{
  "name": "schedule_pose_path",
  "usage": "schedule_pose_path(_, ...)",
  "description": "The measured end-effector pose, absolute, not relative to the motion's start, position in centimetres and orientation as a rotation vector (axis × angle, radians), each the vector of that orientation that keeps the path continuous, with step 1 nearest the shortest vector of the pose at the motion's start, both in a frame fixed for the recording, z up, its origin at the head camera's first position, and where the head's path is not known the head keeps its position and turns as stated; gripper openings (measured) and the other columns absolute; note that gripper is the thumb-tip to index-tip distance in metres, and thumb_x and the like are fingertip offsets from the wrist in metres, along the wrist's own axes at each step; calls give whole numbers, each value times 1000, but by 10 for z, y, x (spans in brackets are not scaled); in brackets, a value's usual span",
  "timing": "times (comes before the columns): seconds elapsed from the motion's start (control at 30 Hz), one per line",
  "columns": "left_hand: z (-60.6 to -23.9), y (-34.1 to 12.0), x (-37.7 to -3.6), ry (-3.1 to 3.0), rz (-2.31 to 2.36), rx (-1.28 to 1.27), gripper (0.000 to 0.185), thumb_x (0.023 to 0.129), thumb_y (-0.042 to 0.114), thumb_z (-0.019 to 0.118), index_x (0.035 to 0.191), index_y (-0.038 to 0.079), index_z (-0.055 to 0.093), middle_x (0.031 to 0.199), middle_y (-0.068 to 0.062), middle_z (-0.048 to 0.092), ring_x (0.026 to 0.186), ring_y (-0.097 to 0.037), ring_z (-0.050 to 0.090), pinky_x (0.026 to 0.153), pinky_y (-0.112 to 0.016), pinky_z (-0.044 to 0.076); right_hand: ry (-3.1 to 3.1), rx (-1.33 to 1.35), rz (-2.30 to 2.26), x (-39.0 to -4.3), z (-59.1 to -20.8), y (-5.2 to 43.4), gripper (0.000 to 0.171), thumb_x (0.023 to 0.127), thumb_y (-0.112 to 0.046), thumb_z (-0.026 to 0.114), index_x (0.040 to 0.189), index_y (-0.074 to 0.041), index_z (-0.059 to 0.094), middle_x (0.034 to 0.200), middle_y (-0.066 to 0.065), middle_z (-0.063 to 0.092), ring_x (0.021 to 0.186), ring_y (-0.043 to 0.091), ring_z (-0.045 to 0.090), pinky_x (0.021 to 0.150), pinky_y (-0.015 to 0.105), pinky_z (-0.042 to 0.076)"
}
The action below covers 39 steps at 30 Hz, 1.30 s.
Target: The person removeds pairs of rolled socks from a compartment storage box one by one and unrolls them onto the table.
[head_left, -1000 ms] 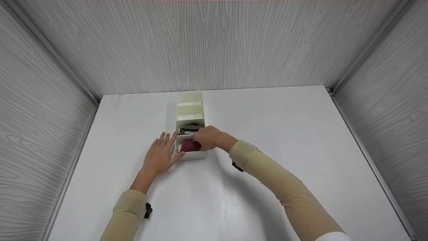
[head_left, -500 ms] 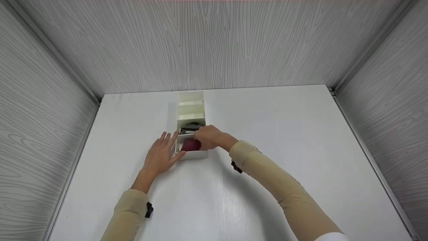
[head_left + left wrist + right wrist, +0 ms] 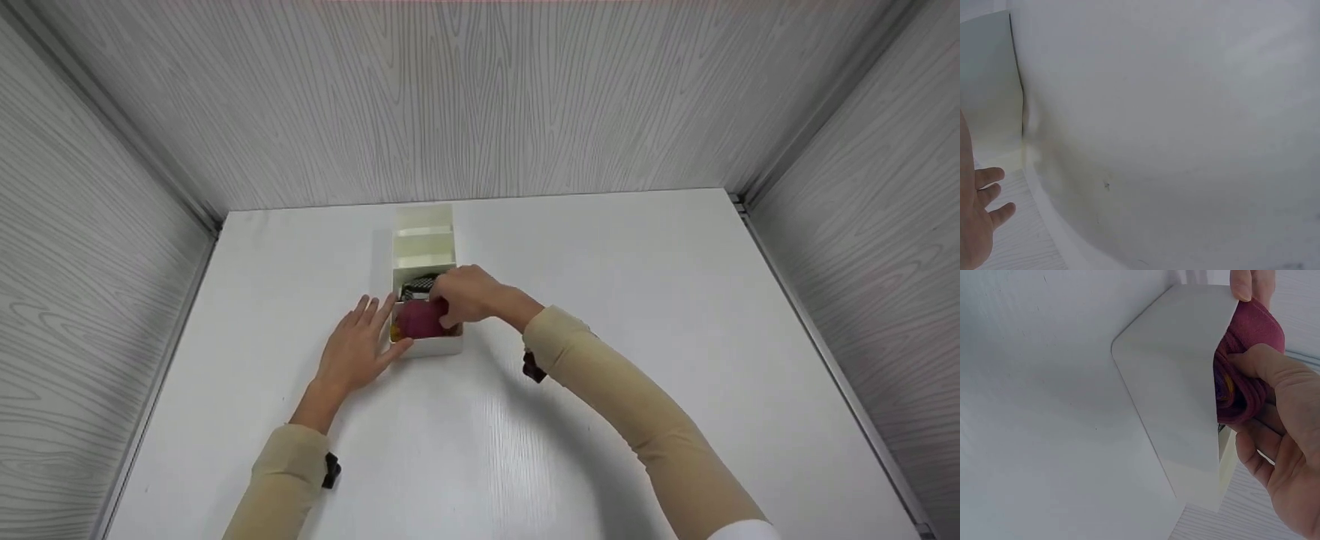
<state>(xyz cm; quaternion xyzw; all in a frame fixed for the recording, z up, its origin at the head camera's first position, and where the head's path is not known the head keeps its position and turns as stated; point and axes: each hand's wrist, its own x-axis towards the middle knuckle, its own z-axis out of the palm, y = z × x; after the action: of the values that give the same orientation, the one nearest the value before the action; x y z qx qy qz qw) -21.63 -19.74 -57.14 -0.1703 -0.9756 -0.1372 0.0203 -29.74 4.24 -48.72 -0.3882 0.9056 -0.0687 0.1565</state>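
Note:
A long white divided box (image 3: 425, 346) extends away from me on the table. My right hand (image 3: 469, 292) reaches into its nearest compartment and pinches a folded pair of maroon socks (image 3: 421, 319). In the right wrist view, the thumb presses on the layered maroon socks (image 3: 1255, 326), the fingers curl behind them, and purple and yellow show in the folds. They bulge above the box wall (image 3: 1168, 365). My left hand (image 3: 352, 349) lies with its fingers spread along the box's left side, thumb at the near corner. Its fingers (image 3: 994, 194) look straight in the left wrist view.
Black-and-white patterned fabric (image 3: 417, 288) fills the second compartment, partly hidden by my right hand. Beyond it are two pale compartments (image 3: 424, 247) with nothing in them. A grey wood-grain panel (image 3: 480, 105) rises behind the white table (image 3: 637, 300), with side panels left and right.
My right hand has lifted slightly and shifted away from me. More of the maroon socks now shows, higher in the compartment, with yellow at their left. The left hand stays put.

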Motion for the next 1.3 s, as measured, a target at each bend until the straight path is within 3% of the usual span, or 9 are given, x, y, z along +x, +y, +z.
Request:
schedule_pose_path(0.57,-568,-197,-216,-3057,-429,-518,89,101,68,53,168,15,28,167,-26,39,161,-41,30,129,-55,32,2683,-1205,-305,-293,-450,82,11,88,-21,76,95,-13,77,85,1,75,75,15,57,71,36,47)
schedule_pose_path(0.8,-562,-196,-215,-3044,-427,-527,90,101,64,55,167,10,28,170,-26,33,161,-42,28,129,-57,30,2666,-1176,-412,-283,-453,112,21,90,-22,78,108,-11,81,96,2,81,80,15,64,74,35,51)
schedule_pose_path(0.97,-557,-193,-209,-3025,-443,-558,93,100,63,56,167,7,26,172,-24,29,163,-40,25,131,-55,28,2638,-1138,-481,-269,-461,133,23,89,-22,79,109,-10,81,97,3,81,82,15,64,76,35,51)
schedule_pose_path(1.3,-548,-162,-193,-2749,-422,-833,79,101,50,64,159,2,42,163,-22,47,155,-37,42,126,-52,38,2531,-1088,-559,-243,-484,169,22,86,-16,80,107,-10,82,96,1,82,83,9,67,77,30,54)
